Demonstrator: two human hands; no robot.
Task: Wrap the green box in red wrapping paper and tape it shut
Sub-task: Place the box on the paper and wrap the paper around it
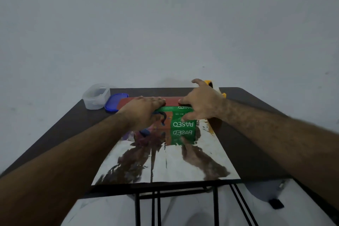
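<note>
Table (253, 108), dark brown with a black metal frame, stands against a plain pale wall (165, 24) and carries all items in view.

Wrapping paper (165, 163) lies flat across the middle of the table with its silver, mirror-like side up; the near edge reaches the near edge of the table. The red side (172, 102) shows only at the far end, where the sheet is folded up and over the top of the box.

Green box (181, 121), printed "PASEO", sits on the far half of the sheet, near the middle of the table. Its near face is uncovered and is reflected in the silver surface below it.

Left hand (143, 111) rests palm down on the left part of the box top, fingers straight and together, pressing the red flap flat against the box.

Right hand (201, 104) is on the right part of the box top, fingers spread and slightly bent, fingertips on the red flap edge and thumb against the near face of the box.

Clear plastic container (95, 96) stands at the far left corner of the table. Its blue lid (114, 103) lies just beside it, touching the left edge of the paper.

Yellow tape dispenser (216, 88) sits behind the right hand, largely hidden by it.
</note>
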